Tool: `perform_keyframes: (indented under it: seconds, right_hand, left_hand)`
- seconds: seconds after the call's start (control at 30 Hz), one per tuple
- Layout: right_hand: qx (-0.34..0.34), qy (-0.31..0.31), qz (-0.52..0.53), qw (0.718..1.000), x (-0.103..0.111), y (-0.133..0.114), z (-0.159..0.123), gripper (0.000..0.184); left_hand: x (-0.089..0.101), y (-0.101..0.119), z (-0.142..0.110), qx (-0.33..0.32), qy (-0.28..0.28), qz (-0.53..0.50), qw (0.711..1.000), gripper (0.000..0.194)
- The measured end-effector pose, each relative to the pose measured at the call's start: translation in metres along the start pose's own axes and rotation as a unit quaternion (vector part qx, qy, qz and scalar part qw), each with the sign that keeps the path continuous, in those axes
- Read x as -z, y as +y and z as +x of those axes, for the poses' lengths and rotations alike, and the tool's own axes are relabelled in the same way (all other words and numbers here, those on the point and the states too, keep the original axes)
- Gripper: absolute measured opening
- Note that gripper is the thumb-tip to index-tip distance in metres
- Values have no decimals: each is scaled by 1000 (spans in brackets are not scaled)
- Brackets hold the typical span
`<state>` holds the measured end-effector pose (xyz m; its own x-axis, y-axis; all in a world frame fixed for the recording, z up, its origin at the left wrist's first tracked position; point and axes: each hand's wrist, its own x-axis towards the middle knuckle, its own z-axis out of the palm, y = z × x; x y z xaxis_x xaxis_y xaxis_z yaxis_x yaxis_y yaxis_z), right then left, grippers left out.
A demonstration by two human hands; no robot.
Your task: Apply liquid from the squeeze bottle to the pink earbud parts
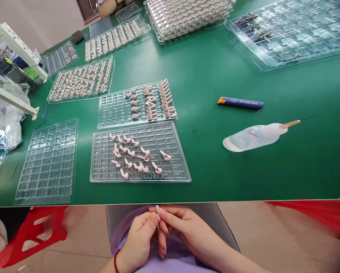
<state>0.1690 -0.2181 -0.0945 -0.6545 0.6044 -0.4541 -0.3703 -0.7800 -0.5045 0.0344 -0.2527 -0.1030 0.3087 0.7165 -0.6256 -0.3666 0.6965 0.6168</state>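
Both hands are below the table's near edge, over my lap. My left hand [140, 237] and my right hand [177, 223] pinch together on one small pale part [157, 212], held upright between the fingertips. Straight ahead on the green table [215, 76] lies a clear plastic tray [140, 152] with several loose pink earbud-shaped pieces [135, 153]. Behind it a second clear tray [135, 104] holds more pink pieces lined up in rows at its right side.
An unfilled clear tray [49, 161] lies at the left. A squeeze bottle with a needle tip [255, 135] lies on its side at the right, beyond it a blue lighter [240, 102]. More filled trays [81, 79] and stacked trays [187, 15] stand at the back. A red stool [30, 231] stands below left.
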Motion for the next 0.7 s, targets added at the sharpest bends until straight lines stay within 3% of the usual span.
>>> perform_keyframes:
  seconds: [0.7]
  right_hand:
    - [-13, 82, 66, 994, -10, 0, 0, 46]
  left_hand:
    - [-28, 10, -2, -3, 87, -65, 994, 55]
